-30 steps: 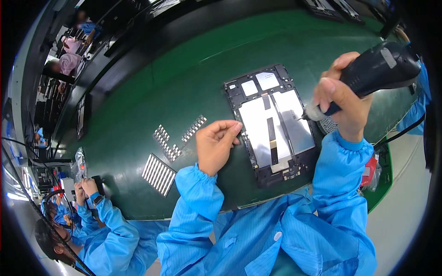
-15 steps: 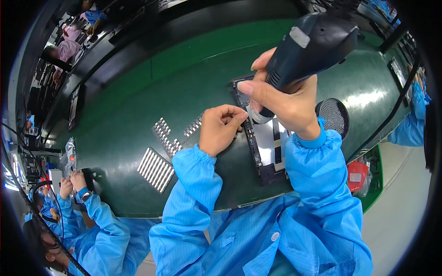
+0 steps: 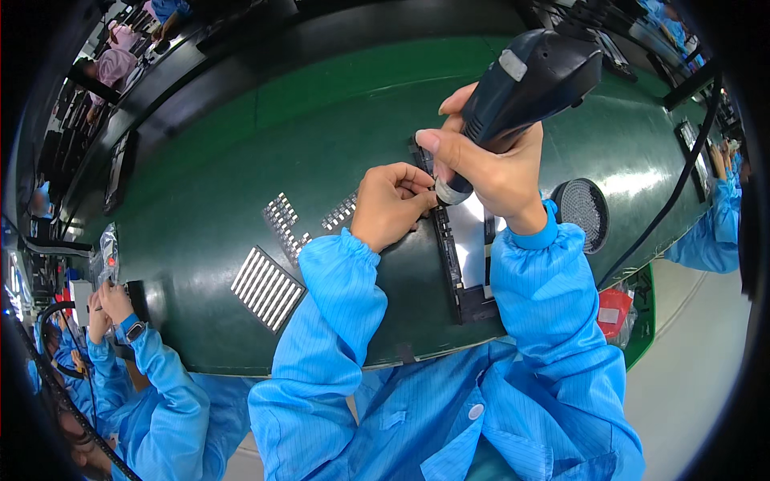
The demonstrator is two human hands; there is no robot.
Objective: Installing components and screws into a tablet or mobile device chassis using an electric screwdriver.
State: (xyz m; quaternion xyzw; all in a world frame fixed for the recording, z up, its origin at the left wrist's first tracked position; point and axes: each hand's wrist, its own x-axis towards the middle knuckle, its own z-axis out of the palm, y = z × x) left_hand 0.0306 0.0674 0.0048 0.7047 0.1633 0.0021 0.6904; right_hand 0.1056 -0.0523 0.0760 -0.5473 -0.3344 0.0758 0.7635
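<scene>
My right hand (image 3: 501, 172) is wrapped round a dark electric screwdriver (image 3: 533, 76), tilted with its light-coloured nose pointing down. Under that nose lies a flat device (image 3: 461, 248) with a black frame and a pale inner panel, partly covered by my right hand and sleeve. My left hand (image 3: 393, 204) is at the device's left edge, fingertips pressed together beside the screwdriver's nose. Whatever those fingers pinch, if anything, is hidden. The screwdriver's tip cannot be seen either.
Left of my left hand lie a sheet of white strips (image 3: 267, 289) and small pale pieces in rows (image 3: 281, 220). A round dark dish (image 3: 584, 212) holds tiny parts at right. A green bin (image 3: 642, 325) contains a red bag (image 3: 613, 313). A co-worker's hands (image 3: 111, 309) are at far left.
The screwdriver has come slightly left and down. My left hand has closed in on its nose, so the gap between them is smaller. The whole view has shifted a little.
</scene>
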